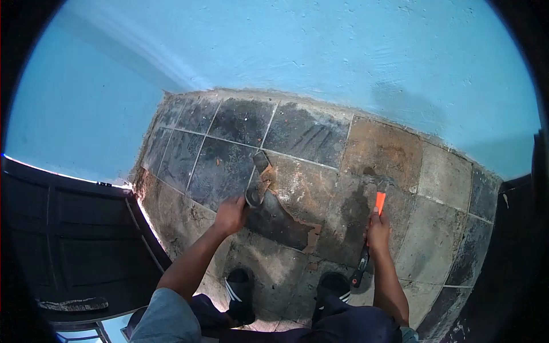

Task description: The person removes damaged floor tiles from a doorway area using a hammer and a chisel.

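My left hand (231,215) is closed around a dark chisel-like tool (253,196) with a rounded top; its exact kind is hard to make out. A narrow dark piece (262,162) lies just beyond it, beside a broken orange-brown edge. Close to the left hand is a broken black floor tile (280,223) with a jagged right side. In my right hand (378,233) is a hammer (380,201) with an orange and black handle. Its head, blurred, is over a bare grey-brown patch of floor on the right.
Black tiles (240,121) line the floor along the blue wall (320,51). Bare, stained squares (380,146) show orange-brown bedding. A dark panelled door (86,228) stands at left, another dark surface (509,246) at right. My feet in black striped slides (240,288) are below.
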